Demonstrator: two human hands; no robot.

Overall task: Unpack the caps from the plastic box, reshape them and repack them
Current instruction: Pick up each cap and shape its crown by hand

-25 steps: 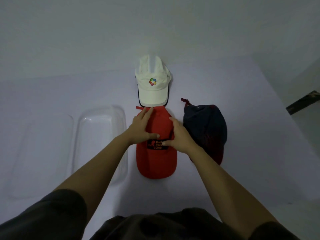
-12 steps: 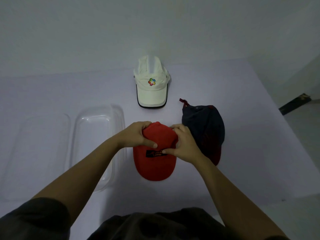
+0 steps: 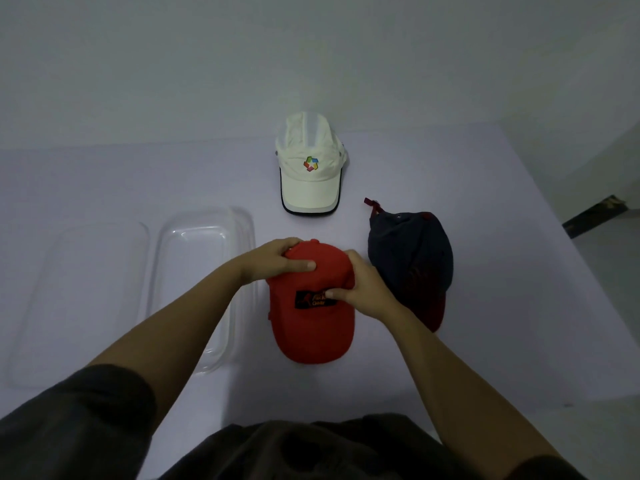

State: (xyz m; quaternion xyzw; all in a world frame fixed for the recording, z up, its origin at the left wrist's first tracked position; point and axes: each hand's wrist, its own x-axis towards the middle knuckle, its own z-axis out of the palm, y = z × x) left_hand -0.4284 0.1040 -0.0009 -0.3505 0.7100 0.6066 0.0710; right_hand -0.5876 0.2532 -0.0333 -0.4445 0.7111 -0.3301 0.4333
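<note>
A red cap (image 3: pixel 311 327) lies on the table in front of me, brim toward me, with a dark logo patch on its front. My left hand (image 3: pixel 277 259) grips the left side of its crown, thumb on top. My right hand (image 3: pixel 360 289) grips the crown's right side, thumb on the patch. A white cap (image 3: pixel 309 168) with a coloured logo rests farther back. A dark navy cap (image 3: pixel 412 261) lies to the right of the red one. The clear plastic box (image 3: pixel 204 244) sits to the left, nothing visible inside.
The box's clear lid (image 3: pixel 79 299) lies flat at the far left. The table's right edge (image 3: pixel 568 251) runs diagonally, with floor beyond it. A plain wall stands behind the table.
Both hands have drawn the red cap's crown toward me and bunched it upward. Their fingers went from flat on the cap to curled round the crown.
</note>
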